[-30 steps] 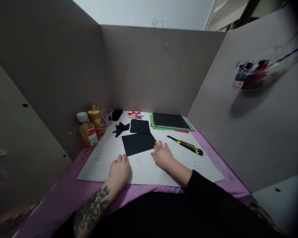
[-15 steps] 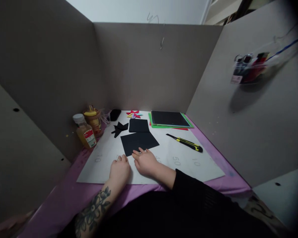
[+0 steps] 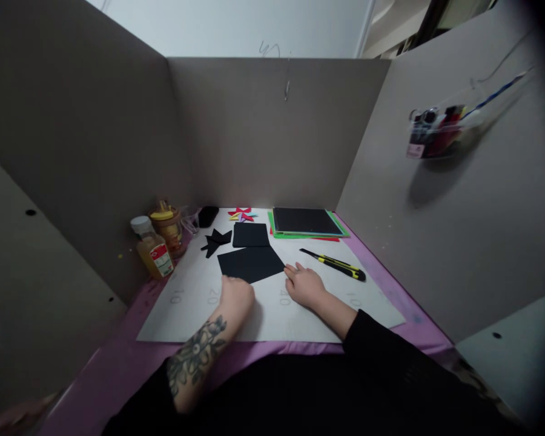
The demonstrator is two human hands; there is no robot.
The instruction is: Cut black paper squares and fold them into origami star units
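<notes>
Purple table [image 3: 118, 375], white mat [image 3: 272, 315], cardboard walls [image 3: 263, 133].

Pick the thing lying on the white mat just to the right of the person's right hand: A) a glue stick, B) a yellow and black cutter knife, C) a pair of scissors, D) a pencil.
B: a yellow and black cutter knife lies flat on the white mat, just beyond the right hand and apart from it; that hand rests by the corner of the black paper sheet.
</notes>
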